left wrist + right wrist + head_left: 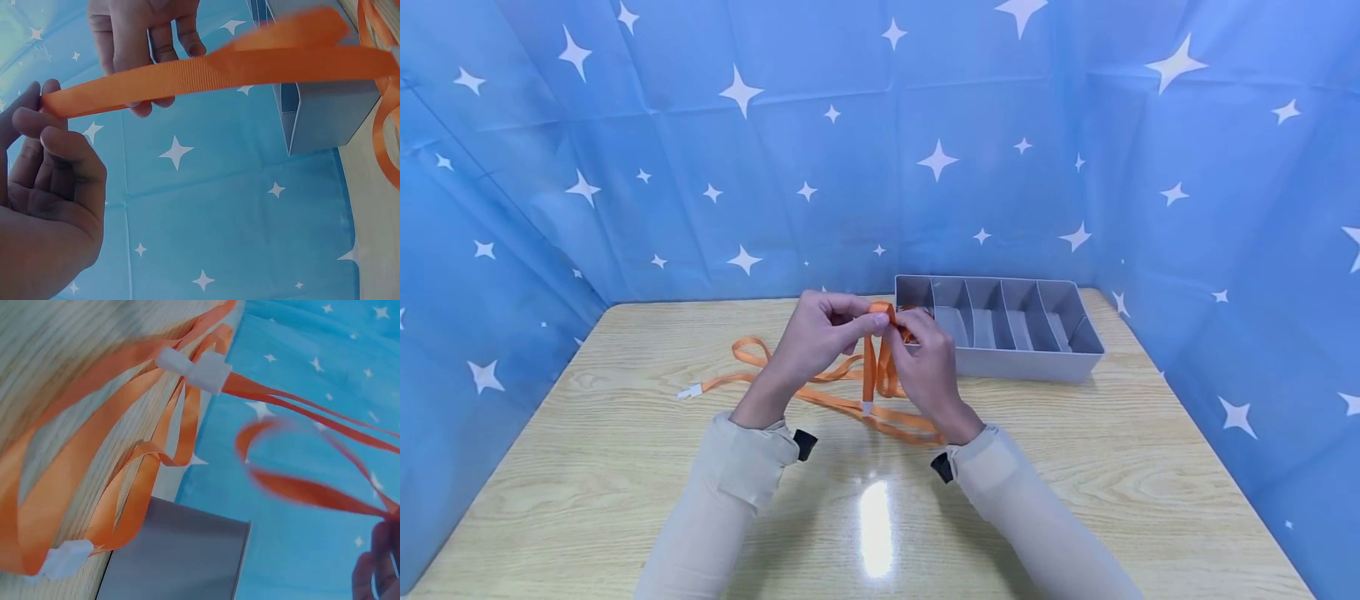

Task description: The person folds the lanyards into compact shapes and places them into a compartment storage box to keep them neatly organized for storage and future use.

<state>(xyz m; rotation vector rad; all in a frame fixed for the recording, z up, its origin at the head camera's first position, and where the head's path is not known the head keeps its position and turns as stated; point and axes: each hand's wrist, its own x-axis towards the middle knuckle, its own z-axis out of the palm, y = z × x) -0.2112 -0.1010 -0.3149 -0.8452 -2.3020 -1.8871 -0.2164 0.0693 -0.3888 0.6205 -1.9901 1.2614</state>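
Note:
An orange lanyard [868, 367] hangs from both hands above the table, its white clip [867, 408] at the lower end. My left hand [820, 337] pinches the top of the strap between thumb and fingers. Close beside it, my right hand [928, 367] also pinches the strap, and a loop [300, 487] of it hangs from those fingers, partly blurred in the right wrist view. In the left wrist view the orange strap [187, 75] stretches from the left fingertips past the right hand [144, 31]. More orange lanyards [820, 396] lie loosely on the table below, one with a white clip [688, 391].
A grey divided box [1022, 364] stands at the back right, behind the right hand. Something orange shows in its leftmost compartment, partly hidden by the hand. A blue curtain [850, 167] with white stars rises behind the wooden table [587, 467].

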